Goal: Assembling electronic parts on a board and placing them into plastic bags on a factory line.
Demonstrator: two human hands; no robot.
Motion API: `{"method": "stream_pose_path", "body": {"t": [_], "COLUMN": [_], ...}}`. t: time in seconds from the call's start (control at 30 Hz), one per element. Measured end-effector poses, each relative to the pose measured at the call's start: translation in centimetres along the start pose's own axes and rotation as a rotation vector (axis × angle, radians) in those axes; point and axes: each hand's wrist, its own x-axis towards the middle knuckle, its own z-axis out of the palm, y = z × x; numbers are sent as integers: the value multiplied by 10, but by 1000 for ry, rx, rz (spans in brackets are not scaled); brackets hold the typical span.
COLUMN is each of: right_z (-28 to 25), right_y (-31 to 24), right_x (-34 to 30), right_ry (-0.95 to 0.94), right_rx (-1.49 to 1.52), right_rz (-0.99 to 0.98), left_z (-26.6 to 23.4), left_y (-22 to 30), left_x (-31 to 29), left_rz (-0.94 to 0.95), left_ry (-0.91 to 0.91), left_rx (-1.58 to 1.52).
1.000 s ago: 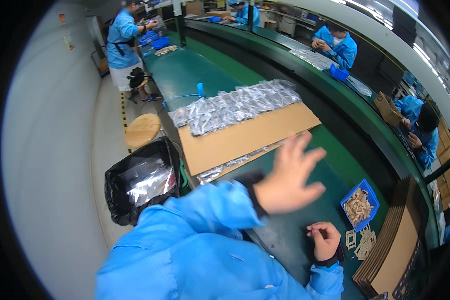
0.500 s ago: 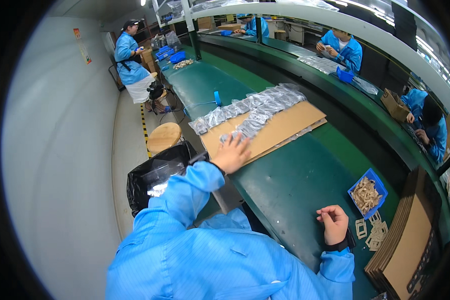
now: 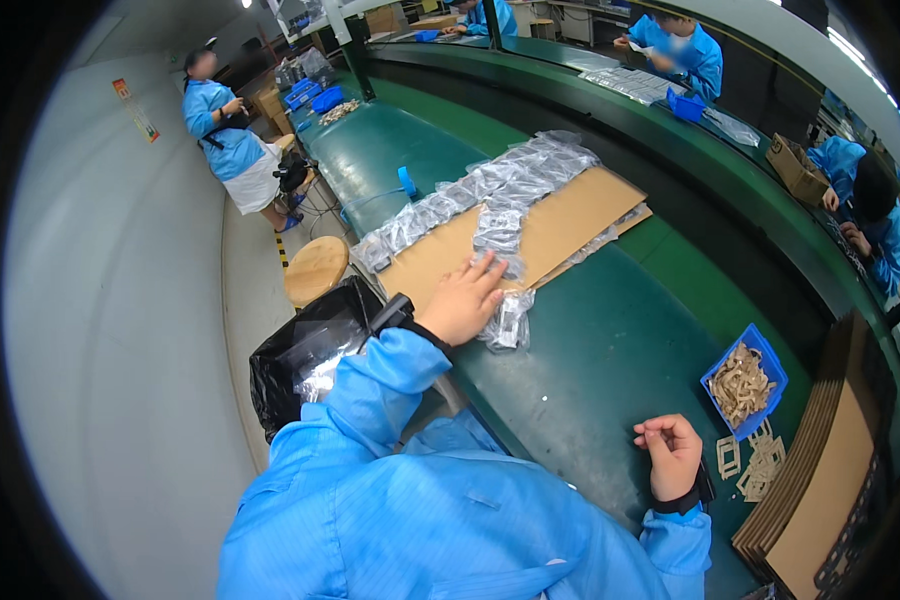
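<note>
My left hand (image 3: 462, 300) lies with fingers spread at the near edge of a brown cardboard sheet (image 3: 580, 215). Its fingertips touch the near end of a line of small clear plastic bags (image 3: 498, 228) with greyish pieces inside. One such bag (image 3: 510, 322) sits past the sheet's near edge, on the green bench (image 3: 610, 340), beside my fingers. Another row of bags (image 3: 470, 195) runs along the sheet's far side. Further right, my right hand (image 3: 670, 455) rests on the bench, fingers curled closed, with nothing visible in them.
A blue bin (image 3: 770, 385) of tan pieces stands near my right hand, beside flat cut-out frames (image 3: 762, 465) and stacked cardboard (image 3: 820, 450). At left are a black-bagged bin (image 3: 280, 370) and a wooden stool (image 3: 317, 270). Several co-workers in blue sit or stand beyond.
The line of bags has slid toward me under my left hand, and one bag now lies beyond the cardboard's near edge. My right hand has stayed nearly still. The view has shifted slightly.
</note>
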Motion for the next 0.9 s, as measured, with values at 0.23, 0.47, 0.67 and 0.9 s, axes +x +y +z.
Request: {"method": "stream_pose_path", "body": {"t": [0.23, 0.47, 0.67, 0.9], "right_z": [-3, 0, -1, -25], "right_y": [0, -6, -4, 24], "right_x": [-1, 3, 1, 0], "right_ry": [11, -6, 5, -97], "right_rx": [41, 83, 76, 20], "right_rz": [50, 70, 55, 55], "left_z": [13, -10, 8, 37], "left_y": [115, 93, 125, 156], "left_x": [-20, 9, 3, 16], "left_rz": [265, -87, 154, 336], "left_ry": [-175, -106, 15, -111], "left_rx": [-231, -482, -247, -505]}}
